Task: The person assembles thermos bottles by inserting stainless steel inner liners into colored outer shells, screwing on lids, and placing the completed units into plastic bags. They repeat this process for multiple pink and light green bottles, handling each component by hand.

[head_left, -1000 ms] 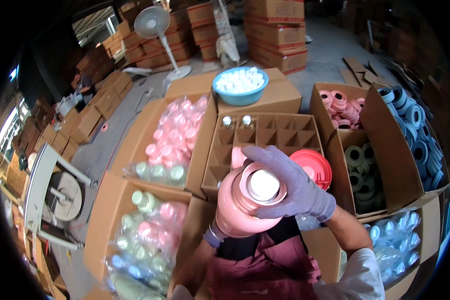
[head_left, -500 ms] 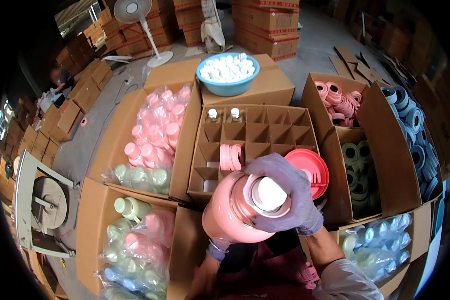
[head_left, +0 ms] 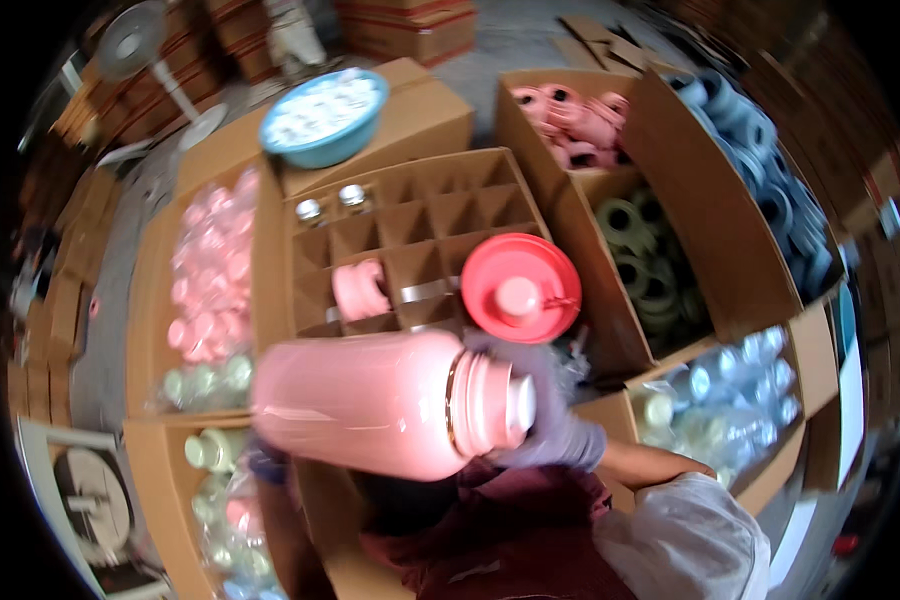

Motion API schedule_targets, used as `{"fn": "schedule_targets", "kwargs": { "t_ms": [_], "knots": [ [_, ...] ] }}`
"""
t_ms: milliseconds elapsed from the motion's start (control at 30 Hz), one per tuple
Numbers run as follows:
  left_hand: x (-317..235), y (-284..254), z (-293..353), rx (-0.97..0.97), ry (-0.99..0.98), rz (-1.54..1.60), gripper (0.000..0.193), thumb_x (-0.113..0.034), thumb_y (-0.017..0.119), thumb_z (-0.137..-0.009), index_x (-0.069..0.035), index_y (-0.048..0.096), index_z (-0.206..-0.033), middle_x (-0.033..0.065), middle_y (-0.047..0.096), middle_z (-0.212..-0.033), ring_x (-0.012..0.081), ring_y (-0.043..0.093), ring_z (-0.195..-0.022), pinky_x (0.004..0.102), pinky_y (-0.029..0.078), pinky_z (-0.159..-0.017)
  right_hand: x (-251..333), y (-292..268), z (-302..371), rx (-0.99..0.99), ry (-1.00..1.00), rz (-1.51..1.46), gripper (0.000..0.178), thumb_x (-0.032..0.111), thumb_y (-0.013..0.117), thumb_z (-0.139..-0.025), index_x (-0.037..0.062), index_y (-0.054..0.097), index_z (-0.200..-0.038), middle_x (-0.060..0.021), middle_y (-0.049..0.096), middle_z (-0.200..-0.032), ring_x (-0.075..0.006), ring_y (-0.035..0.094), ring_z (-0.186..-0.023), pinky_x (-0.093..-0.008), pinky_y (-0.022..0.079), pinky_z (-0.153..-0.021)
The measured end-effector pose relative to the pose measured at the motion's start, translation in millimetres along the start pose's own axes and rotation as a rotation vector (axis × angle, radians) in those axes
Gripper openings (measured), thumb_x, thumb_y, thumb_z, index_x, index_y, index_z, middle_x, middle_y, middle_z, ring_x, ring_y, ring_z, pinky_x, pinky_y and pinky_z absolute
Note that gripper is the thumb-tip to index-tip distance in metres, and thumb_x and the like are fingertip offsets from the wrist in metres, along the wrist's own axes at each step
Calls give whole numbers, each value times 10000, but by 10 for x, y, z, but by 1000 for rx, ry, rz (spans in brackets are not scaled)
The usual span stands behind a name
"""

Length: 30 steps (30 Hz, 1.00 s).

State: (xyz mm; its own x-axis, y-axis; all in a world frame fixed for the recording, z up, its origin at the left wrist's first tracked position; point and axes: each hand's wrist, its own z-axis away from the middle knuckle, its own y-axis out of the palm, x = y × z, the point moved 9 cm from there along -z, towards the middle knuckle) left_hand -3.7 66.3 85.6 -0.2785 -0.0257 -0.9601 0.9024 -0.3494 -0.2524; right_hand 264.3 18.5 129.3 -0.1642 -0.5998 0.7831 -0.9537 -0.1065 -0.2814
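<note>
A glossy pink thermos bottle lies nearly sideways in front of me, its threaded neck and white stopper toward the right. My right hand, in a greyish-purple glove, is closed at the neck end, its fingers partly behind it and blurred. At the base end, my left hand holds the bottle from below; mostly the glove's cuff shows, the fingers hidden behind the bottle. Just beyond the neck is a round red plastic dish with a pink round piece in its middle.
A divided carton holds two silvery-topped bottles and pink rings. Cartons of bagged pink bottles, pink parts, dark green rings and blue rings surround it. A blue basin of white pieces stands behind.
The bottle has tipped from pointing its stopper up at me to lying sideways, and my right hand has slid lower on the neck side. The view has swung right and the dish shows fully.
</note>
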Motion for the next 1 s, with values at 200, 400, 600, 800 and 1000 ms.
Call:
{"fn": "schedule_targets", "kwargs": {
  "t_ms": [200,400,600,800,1000],
  "knots": [
    [-477,291,-262,379,136,-646,496,-146,695,-820,-53,535,-1280,132,645,-1067,267,670,-903,352,530,-770,-490,665,1402,662,712,119,661,368,735,-788,1,414,-1234,-251,545,-1147,-389,622,-985,-434,505,-827],
    [-591,1384,-248,468,213,-794,382,-56,642,-790,-83,595,-1168,141,570,-854,319,595,-732,402,485,-646,-828,-1149,790,72,428,405,177,246,661,-844,80,618,-890,-109,574,-735,-267,606,-665,-363,506,-582],
    [-175,1419,-247,605,13,-747,493,-168,718,-750,-108,594,-1223,96,627,-936,286,631,-846,375,517,-746,-2316,-2547,541,-168,545,656,215,215,625,-843,50,632,-981,-183,609,-867,-363,612,-824,-422,498,-743],
    [-44,1253,-211,594,-66,-656,751,-190,771,-598,-136,561,-1317,105,576,-1311,310,592,-1136,386,512,-918,-2425,-1491,-485,-105,102,653,218,155,629,-835,37,606,-1017,-170,593,-985,-369,584,-973,-435,486,-852],
    [-68,1164,-241,542,-51,-513,641,-231,777,-694,-126,578,-1294,108,601,-1224,294,616,-1064,380,518,-879,-3065,1426,-1165,425,-126,927,194,198,603,-859,120,660,-1027,-85,613,-1077,-261,570,-1079,-428,467,-840]
  ]
}}
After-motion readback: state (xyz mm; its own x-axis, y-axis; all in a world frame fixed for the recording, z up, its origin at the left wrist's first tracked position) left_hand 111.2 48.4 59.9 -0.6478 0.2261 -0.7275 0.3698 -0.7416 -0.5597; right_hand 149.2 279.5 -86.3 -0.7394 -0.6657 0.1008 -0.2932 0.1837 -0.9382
